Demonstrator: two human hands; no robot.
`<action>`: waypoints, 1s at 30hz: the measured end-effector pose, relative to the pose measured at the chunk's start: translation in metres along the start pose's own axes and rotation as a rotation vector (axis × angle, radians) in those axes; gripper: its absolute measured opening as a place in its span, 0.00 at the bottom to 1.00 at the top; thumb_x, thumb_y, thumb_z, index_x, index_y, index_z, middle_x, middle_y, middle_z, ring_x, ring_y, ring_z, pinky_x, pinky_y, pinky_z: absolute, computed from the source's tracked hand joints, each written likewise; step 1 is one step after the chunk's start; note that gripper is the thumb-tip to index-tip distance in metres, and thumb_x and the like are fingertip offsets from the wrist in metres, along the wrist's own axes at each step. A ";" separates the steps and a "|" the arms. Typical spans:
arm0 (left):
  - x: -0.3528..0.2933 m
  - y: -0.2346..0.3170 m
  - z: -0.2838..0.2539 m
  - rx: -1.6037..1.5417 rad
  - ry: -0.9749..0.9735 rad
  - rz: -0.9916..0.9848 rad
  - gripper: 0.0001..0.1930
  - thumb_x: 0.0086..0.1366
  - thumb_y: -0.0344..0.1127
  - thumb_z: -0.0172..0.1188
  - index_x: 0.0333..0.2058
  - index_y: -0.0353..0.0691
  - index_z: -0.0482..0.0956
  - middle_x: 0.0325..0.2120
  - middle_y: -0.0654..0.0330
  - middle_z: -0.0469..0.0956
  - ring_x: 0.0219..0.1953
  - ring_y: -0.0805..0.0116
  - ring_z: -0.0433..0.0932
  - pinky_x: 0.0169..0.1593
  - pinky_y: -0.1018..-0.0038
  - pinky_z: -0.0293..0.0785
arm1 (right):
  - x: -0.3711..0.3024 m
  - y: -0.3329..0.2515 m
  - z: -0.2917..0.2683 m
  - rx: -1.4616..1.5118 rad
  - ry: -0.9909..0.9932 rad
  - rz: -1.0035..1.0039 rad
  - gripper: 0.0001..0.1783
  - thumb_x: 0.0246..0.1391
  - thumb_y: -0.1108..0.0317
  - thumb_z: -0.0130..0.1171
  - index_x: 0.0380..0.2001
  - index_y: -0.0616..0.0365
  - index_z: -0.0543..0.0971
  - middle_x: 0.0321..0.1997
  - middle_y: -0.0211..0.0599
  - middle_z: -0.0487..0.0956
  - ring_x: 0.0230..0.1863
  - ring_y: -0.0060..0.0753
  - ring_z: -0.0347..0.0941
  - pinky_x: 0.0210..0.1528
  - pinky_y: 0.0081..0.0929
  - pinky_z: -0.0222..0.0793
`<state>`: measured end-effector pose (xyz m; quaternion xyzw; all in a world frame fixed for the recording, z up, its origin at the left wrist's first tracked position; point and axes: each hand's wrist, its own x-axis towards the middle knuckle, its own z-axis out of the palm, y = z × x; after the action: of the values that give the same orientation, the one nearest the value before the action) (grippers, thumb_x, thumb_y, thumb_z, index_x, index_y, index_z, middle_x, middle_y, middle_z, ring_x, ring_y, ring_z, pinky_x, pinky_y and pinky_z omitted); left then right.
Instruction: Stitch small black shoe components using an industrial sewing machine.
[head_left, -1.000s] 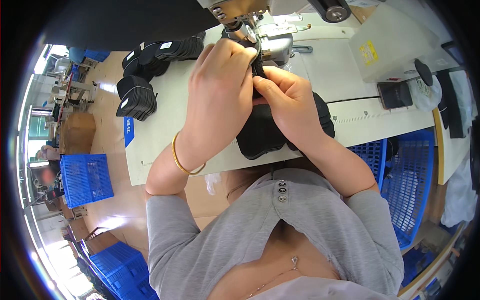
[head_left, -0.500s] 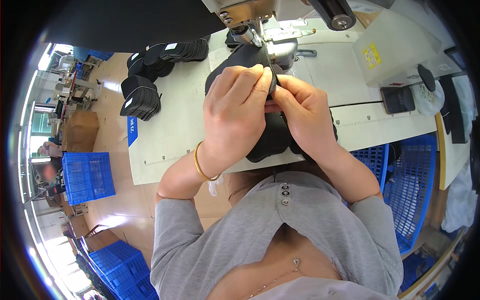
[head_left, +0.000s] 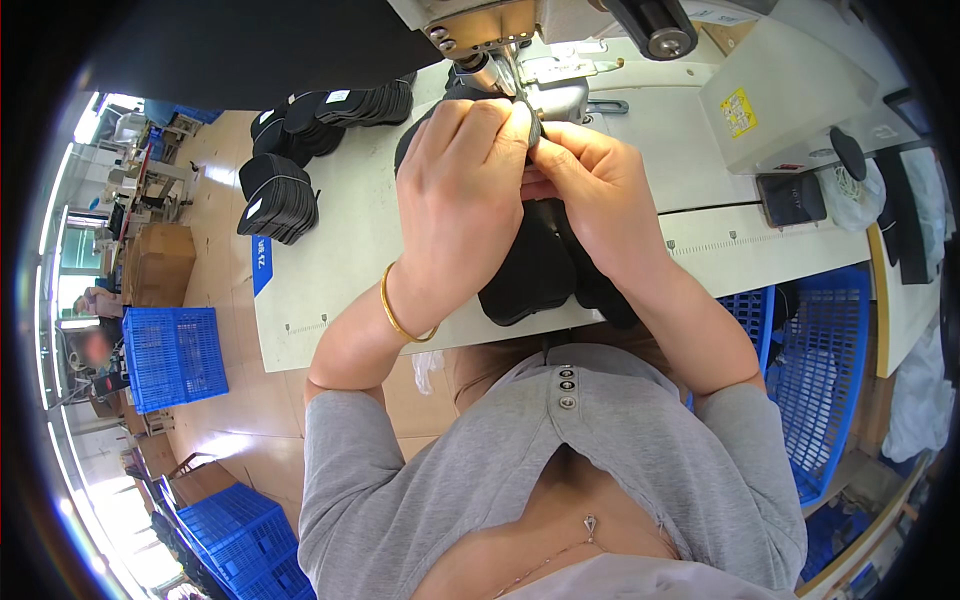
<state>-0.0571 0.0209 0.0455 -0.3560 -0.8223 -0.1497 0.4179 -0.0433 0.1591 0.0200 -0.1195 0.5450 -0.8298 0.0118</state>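
A black fabric piece (head_left: 408, 142) lies under the presser foot (head_left: 503, 75) of a sewing machine (head_left: 490, 25). Close in front of the foot, my left hand (head_left: 460, 195) bends over the piece, thumb and fingers closed on its right edge. My right hand (head_left: 603, 205) pinches the same edge from the right, its fingertips next to the left thumb. Much of the piece is hidden beneath the left hand. More black padded pieces (head_left: 528, 275) lie below my hands at the table's front edge, partly covered by the right forearm.
Tied stacks of black pieces (head_left: 278, 198) stand at the left edge of the white table (head_left: 350, 255). A phone (head_left: 790, 200) and a pale machine housing (head_left: 790, 90) are at right. Blue crates (head_left: 820, 380) stand at lower right, and another blue crate (head_left: 178, 358) on the floor at left.
Both hands have moved a little forward toward the presser foot, taking the black piece's edge with them. More of the padded pieces below now shows.
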 end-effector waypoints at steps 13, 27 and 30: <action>-0.011 -0.001 0.007 -0.032 0.129 0.020 0.15 0.42 0.21 0.62 0.33 0.30 0.82 0.32 0.58 0.78 0.35 0.61 0.77 0.36 0.70 0.76 | -0.005 0.012 0.010 0.099 0.051 -0.066 0.11 0.65 0.73 0.48 0.34 0.71 0.78 0.31 0.32 0.80 0.35 0.18 0.76 0.42 0.19 0.76; -0.007 -0.026 -0.002 -0.068 0.067 0.147 0.17 0.39 0.23 0.62 0.33 0.32 0.83 0.32 0.58 0.80 0.35 0.62 0.79 0.36 0.72 0.78 | -0.009 0.018 0.027 0.259 0.013 0.000 0.13 0.66 0.75 0.45 0.47 0.70 0.75 0.42 0.33 0.77 0.44 0.20 0.74 0.53 0.21 0.72; -0.006 -0.036 -0.003 -0.079 0.059 0.169 0.16 0.40 0.24 0.62 0.33 0.33 0.83 0.32 0.59 0.81 0.36 0.62 0.80 0.36 0.72 0.78 | -0.006 0.020 0.033 0.321 -0.003 -0.020 0.15 0.66 0.76 0.43 0.51 0.70 0.73 0.47 0.34 0.76 0.49 0.21 0.72 0.57 0.24 0.70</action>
<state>-0.0786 -0.0088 0.0445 -0.4359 -0.7700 -0.1567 0.4389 -0.0328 0.1224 0.0128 -0.1227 0.4041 -0.9061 0.0233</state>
